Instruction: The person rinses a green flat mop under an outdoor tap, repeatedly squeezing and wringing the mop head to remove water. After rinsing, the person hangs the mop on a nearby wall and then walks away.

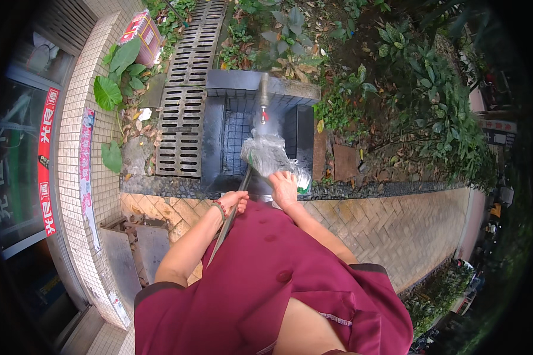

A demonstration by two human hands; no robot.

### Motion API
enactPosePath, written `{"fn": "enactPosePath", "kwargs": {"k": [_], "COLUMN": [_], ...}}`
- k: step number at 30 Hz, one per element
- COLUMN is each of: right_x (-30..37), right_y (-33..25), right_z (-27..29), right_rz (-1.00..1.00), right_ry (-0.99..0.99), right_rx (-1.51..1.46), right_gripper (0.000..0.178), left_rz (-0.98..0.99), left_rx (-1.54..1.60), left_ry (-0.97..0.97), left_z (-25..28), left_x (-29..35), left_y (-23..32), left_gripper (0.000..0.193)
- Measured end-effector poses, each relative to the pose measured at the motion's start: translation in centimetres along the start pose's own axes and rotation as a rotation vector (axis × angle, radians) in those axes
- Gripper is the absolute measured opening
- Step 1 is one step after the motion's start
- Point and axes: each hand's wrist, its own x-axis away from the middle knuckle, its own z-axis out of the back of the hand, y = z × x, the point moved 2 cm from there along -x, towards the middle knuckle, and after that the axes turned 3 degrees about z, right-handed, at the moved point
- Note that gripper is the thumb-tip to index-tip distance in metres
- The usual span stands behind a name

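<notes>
Mop [265,155], probably partly inside outdoor tiled sink [236,127]

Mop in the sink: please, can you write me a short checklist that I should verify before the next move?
1. Left hand grips the mop pole: ok, fingers closed around it.
2. Right hand is at the mop head: ok, touching it.
3. Mop head is below the tap: ok.
4. Water is reaching the mop head: ok, it appears to be running.
5. Drain of the sink is unblocked: cannot tell, not visible.
</notes>
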Motion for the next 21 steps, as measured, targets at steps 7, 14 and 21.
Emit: {"fn": "enactPosePath", "kwargs": {"k": [7, 14, 21], "right_x": [-5.4, -11.1, -11.8], "right_y": [0.6, -2.1, -2.4], "right_z": [1.7, 1.9, 2.2], "right_rz": [0.12, 0.163, 0.176], "right_ry": [0.007, -0.021, 0.034], "right_rx": [0.005, 0.011, -0.033], "right_gripper": [0.027, 0.02, 0.017], "left_rz": [-0.022, -0.117, -0.135], "left_rx": [0.023, 0.04, 0.052], "left_ry": [-0.047, -0.018, -0.005], "left_z": [-0.4, -0.2, 0.1], "left_x": [-0.6, -0.2, -0.6], "left_y": [1.5, 1.6, 0.6], "left_gripper": [0.02, 0.02, 0.02]}}
